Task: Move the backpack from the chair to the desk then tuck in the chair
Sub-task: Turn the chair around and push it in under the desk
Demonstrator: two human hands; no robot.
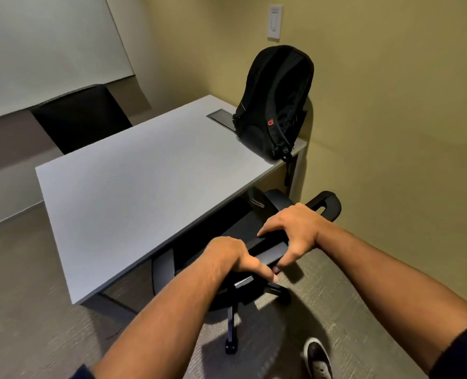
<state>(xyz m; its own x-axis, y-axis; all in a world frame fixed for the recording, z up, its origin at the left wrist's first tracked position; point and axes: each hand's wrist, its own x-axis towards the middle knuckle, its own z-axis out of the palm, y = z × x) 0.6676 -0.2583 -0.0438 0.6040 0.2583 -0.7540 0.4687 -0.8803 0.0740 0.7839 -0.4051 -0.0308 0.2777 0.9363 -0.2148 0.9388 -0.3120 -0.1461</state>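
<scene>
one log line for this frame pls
black backpack: upright on grey desk | black office chair: partly under desk | left hand, right hand: gripping backrest top

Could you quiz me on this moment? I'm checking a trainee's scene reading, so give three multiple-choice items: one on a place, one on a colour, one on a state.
1. Where is the backpack?
A. On the chair seat
B. On the desk's far right corner by the wall
C. On the floor

2. What colour is the small tag on the backpack?
A. Red
B. Blue
C. Yellow

3. What are the hands doing?
A. Hanging free
B. Lifting the backpack
C. Both gripping the top of the chair back

Answers:
1 B: the backpack stands upright on the desk, next to the wall.
2 A: a red patch shows on its strap.
3 C: the left hand and right hand clasp the chair, whose seat is partly under the desk.
</scene>
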